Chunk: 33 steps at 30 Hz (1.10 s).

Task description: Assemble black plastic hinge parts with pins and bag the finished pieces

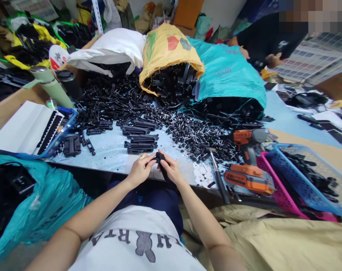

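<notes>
Near the front edge of the work table, both hands meet on a dark plastic part (pixel 160 158). My right hand (pixel 171 168) is wrapped round its body, which slants down towards me. The thumb and fingers of my left hand (pixel 141 168) pinch at its upper end, where something small may be hidden between them. Just beyond the hands lies a row of similar long black plastic parts (pixel 141 137). A wide heap of small black pieces with metal pins (pixel 199 131) spreads to the right of that row.
Open white, yellow (pixel 171 49) and teal sacks (pixel 230 75) of black parts line the back. An orange cordless drill (pixel 248 162) and a black-handled screwdriver (pixel 220 180) lie right, beside a blue basket (pixel 309 188). A blue tray (pixel 67 128) sits left. Another person stands far right.
</notes>
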Available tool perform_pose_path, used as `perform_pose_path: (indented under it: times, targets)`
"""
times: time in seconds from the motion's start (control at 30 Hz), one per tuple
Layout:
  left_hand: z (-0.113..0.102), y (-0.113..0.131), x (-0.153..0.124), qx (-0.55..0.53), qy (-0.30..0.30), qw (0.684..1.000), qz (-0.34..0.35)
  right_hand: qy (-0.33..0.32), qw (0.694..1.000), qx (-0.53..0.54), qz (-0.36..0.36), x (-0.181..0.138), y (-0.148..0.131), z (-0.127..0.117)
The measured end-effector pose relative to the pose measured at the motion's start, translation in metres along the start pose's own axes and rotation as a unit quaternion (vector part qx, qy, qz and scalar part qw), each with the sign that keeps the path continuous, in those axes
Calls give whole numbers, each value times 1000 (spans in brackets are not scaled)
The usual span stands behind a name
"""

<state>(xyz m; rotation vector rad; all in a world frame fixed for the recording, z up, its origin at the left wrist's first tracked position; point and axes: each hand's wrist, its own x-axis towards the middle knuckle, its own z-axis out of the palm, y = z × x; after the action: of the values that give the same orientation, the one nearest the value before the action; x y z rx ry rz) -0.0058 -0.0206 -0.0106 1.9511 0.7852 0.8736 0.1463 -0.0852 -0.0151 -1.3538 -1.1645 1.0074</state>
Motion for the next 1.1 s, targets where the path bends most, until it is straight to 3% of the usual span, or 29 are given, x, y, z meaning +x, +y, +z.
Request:
perform_pose_path:
  times: [0.07, 0.13, 0.23, 0.3, 0.43, 0.53, 0.67, 0.77, 0.87, 0.93, 1.03, 1.1]
  targets:
    - [1, 2, -2, 26, 25, 999, 21, -6, 997, -55, -55, 2, -1, -3]
    - [8, 4, -4, 27, 86, 995, 44, 12, 993, -81, -86, 3, -2, 1]
    - [21, 9, -4, 9, 200, 978, 65, 82, 985, -102, -111, 2, -5, 19]
    - [24, 11, -2, 8, 240, 967, 81, 121, 975, -127, -137, 1, -7, 31]
    - [14, 11, 3, 16, 214, 968, 127, 145, 958, -172, -177, 1, -9, 40]
    - [5, 8, 8, 26, 192, 973, 124, 145, 957, -177, -178, 5, -6, 38]
    - [4, -3, 7, 27, 176, 979, 100, 68, 975, -151, -148, 9, 2, 37]
    - [8, -20, -5, 16, 159, 987, 34, -6, 970, -192, -150, 13, 6, 34]
    - [9, -35, -22, 47, 146, 986, -69, -49, 935, -325, -137, 24, 5, 8]
    - [4, -38, -27, 130, 117, 982, -77, 12, 900, -424, -99, 39, 1, -26]
    - [-2, -32, -19, 265, -18, 963, 47, 186, 810, -557, 0, 70, -5, -88]
    - [-4, -28, -6, 311, -144, 930, 136, 229, 737, -628, 102, 94, -6, -122]
